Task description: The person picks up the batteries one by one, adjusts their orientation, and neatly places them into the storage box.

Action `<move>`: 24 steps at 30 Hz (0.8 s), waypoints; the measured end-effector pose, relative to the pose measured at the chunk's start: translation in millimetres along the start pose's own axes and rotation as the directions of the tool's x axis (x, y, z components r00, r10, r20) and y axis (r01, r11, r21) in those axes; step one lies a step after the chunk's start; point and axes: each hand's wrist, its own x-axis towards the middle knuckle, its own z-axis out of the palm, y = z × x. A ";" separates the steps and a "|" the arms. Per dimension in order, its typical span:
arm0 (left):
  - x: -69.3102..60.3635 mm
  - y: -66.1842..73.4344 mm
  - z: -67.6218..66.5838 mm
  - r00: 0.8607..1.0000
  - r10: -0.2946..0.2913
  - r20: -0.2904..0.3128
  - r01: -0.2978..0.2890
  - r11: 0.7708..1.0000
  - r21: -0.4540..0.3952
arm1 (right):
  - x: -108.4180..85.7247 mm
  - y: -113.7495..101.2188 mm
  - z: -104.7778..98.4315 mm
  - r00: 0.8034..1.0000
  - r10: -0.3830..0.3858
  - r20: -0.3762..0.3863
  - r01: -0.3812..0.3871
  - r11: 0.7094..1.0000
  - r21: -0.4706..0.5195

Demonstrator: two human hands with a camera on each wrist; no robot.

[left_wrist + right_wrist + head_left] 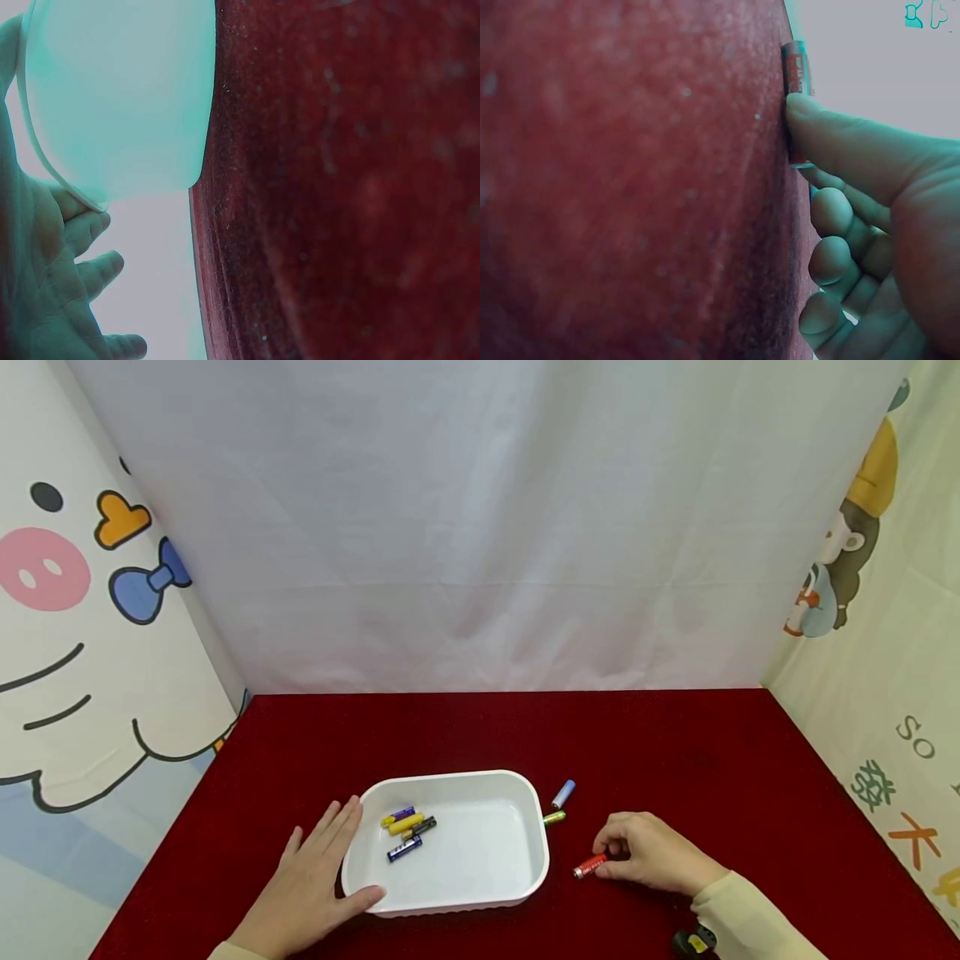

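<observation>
A red battery (pixel 589 866) lies at the cloth surface right of the white tray, pinched by my right hand (pixel 652 852). In the right wrist view my thumb presses along the red battery (pixel 798 71), and the other fingers are curled below it. My left hand (pixel 311 881) rests at the left end of the white tray (pixel 487 893), fingers straight and thumb over the near rim. Seen from the left wrist, the fingertips touch the rim of the tray (pixel 120 97). Inside the tray's left half lie several batteries, among them a yellow battery (pixel 406 824) and a dark blue battery (pixel 405 848).
A light blue battery (pixel 563 793) lies on the red cloth (pixel 675 752) beyond the tray's right end. Next to it is a green battery (pixel 555 817), partly hidden by the tray wall. A pale curtain (pixel 495 527) hangs behind the table, with printed curtains on both sides.
</observation>
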 end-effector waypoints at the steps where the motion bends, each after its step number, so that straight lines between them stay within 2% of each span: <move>1: 0.0 0.2 -0.4 1.000 -0.001 0.000 0.001 1.000 0.000 | -0.1 -0.1 -0.1 1.000 -0.001 0.001 0.001 1.000 0.002; 24: 2.4 -3.2 2.9 1.000 -0.002 0.013 0.002 1.000 -0.006 | -2.6 -1.8 -1.2 1.000 0.008 -0.011 -0.008 1.000 -0.003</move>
